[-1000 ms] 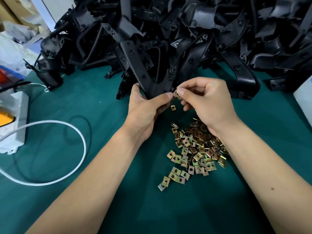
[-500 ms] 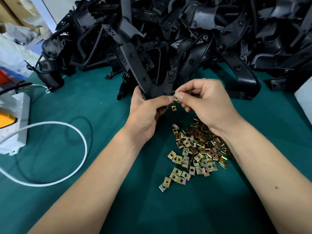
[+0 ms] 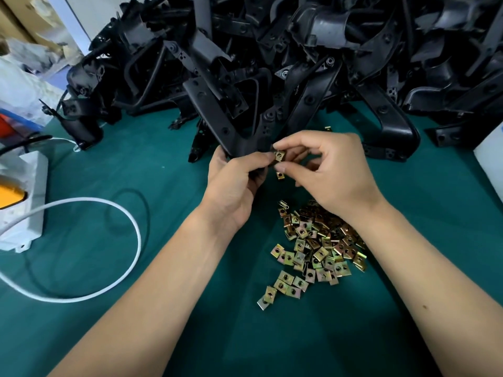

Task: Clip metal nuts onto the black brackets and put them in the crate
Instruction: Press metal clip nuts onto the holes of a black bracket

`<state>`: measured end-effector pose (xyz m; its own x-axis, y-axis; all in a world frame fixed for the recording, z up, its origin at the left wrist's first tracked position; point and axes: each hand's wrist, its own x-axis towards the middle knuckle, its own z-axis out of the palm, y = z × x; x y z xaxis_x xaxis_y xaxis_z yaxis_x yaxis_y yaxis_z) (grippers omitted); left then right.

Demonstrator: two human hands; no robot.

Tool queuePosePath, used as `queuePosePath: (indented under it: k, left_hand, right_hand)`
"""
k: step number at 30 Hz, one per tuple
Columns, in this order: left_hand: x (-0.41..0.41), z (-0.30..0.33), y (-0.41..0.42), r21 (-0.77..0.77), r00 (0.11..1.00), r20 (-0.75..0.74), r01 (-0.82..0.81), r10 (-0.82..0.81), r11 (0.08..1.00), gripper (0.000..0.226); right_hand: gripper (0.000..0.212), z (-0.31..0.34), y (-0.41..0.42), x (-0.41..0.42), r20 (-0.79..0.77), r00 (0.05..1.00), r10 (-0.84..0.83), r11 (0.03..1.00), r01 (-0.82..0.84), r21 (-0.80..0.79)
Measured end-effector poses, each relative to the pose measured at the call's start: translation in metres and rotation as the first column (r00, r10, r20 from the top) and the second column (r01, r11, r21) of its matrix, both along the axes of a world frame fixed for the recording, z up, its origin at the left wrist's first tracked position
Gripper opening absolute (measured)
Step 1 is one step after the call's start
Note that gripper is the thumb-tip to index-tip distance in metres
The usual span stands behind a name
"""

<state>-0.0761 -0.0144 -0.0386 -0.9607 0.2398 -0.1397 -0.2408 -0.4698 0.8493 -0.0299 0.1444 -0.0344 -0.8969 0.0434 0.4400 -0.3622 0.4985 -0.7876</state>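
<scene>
My left hand [image 3: 234,183] grips the lower end of a black V-shaped bracket [image 3: 215,115] that rises up and away from me. My right hand [image 3: 334,172] pinches a brass-coloured metal clip nut [image 3: 279,155] between thumb and forefinger, right at the bracket's lower tip. A second nut [image 3: 280,175] shows just below, under the hands. A loose pile of clip nuts [image 3: 315,243] lies on the green mat under my right wrist. No crate is in view.
A big heap of black brackets [image 3: 313,55] fills the back of the green mat [image 3: 136,164]. A white power strip [image 3: 21,197] and a looping white cable [image 3: 128,229] lie at the left. A white object's edge [image 3: 490,164] shows at the right.
My right hand has turned the nut so its flat face shows, held against the bracket tip. The left hand keeps its grip on the bracket.
</scene>
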Motion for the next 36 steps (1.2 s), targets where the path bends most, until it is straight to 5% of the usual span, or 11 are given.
queuePosePath:
  k: [6, 15, 24, 30, 36]
  left_hand:
    - [0.002, -0.001, 0.000, -0.031, 1.000, -0.003, 0.028, -0.028, 0.999, 0.034]
    - [-0.004, 0.001, -0.008, -0.154, 0.994, -0.011, 0.106, -0.109, 0.982, 0.018]
    - [-0.003, -0.003, -0.005, -0.336, 0.971, -0.238, -0.065, -0.018, 0.940, 0.048]
    - [-0.007, -0.003, -0.008, -0.351, 0.945, -0.327, -0.127, 0.005, 0.928, 0.051]
    - [-0.004, 0.001, -0.011, -0.356, 0.955, -0.284, -0.021, -0.087, 0.934, 0.048]
  right_hand:
    - [0.016, -0.003, 0.002, -0.002, 0.016, 0.998, -0.068, 0.997, 0.069, -0.025]
    - [0.017, -0.005, 0.007, -0.005, 0.088, 0.992, 0.094, 0.976, -0.074, -0.205]
    - [0.016, -0.005, 0.004, -0.004, 0.283, 0.934, 0.218, 0.862, -0.049, -0.504]
    - [0.013, -0.005, 0.002, -0.004, 0.345, 0.930, 0.127, 0.965, -0.036, -0.258]
    - [0.035, 0.000, 0.004, -0.003, 0.389, 0.907, 0.163, 0.966, -0.067, -0.250]
